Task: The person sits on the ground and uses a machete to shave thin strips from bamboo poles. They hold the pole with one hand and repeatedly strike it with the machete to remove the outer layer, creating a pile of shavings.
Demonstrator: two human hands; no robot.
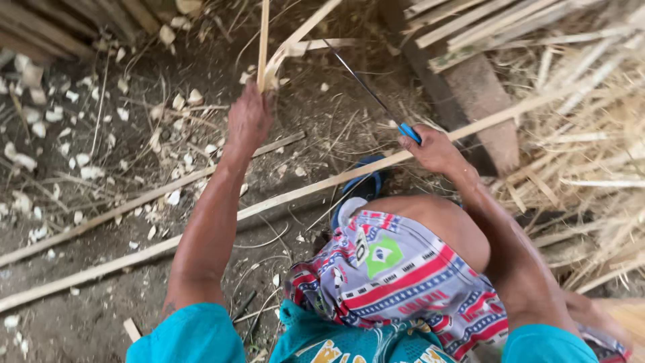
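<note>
Below, long pale pole [201,232] crosses dirt; chips scattered. Left hand [248,117] grips split bamboo strips [269,60]; right hand [433,149] clasps blue-handled knife [376,97].

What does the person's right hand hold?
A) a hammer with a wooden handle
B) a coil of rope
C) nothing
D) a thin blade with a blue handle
D: the right hand grips a thin blade with a blue handle, its dark blade pointing up toward the split bamboo strip.
</note>
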